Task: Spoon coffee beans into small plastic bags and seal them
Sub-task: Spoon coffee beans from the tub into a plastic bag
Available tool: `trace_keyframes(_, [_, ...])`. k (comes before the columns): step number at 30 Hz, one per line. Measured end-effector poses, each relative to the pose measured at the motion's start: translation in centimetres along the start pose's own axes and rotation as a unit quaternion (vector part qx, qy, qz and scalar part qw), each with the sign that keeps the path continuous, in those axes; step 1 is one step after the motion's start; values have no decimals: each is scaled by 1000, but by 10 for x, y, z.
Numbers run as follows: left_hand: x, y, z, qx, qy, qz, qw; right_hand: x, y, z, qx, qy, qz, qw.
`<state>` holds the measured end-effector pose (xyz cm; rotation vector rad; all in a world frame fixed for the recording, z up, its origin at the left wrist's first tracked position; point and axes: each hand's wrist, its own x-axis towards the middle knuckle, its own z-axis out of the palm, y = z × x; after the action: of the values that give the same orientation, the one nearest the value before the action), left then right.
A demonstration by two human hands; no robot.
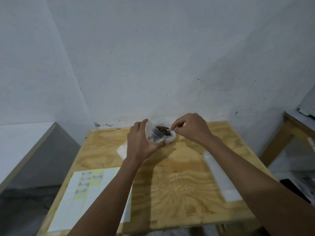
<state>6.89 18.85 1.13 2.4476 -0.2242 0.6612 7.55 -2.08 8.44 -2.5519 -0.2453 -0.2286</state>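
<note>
My left hand holds a small clear plastic bag upright at the far middle of the plywood table, thumb under it and fingers along its left side. A few dark coffee beans lie in the bag's bottom. My right hand pinches the thin handle of a spoon whose bowl, heaped with coffee beans, is at the bag's mouth. Behind the bag sits a white bowl with beans, mostly hidden by the bag and hands.
A sheet of labels lies at the table's front left. A long white strip of plastic lies on the right side. Flat clear bags rest left of my left wrist. A second wooden table stands at right; the wall is directly behind.
</note>
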Motion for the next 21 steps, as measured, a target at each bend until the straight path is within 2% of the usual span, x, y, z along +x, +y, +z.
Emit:
trace_keyframes(4, [1,-7,-1,6,5,-4,1000,-5,8,6,-9,84,-53,995])
trace_keyframes(9, [0,-13,1,28,6,15,999,-2,15,14,-5,138,-16,990])
trace_keyframes(14, [1,-16,7,23,5,23,999,5,19,24,-71,77,61,993])
trace_keyframes(21, [1,-11,19,-35,-25,32,999,19,11,48,-144,12,108,984])
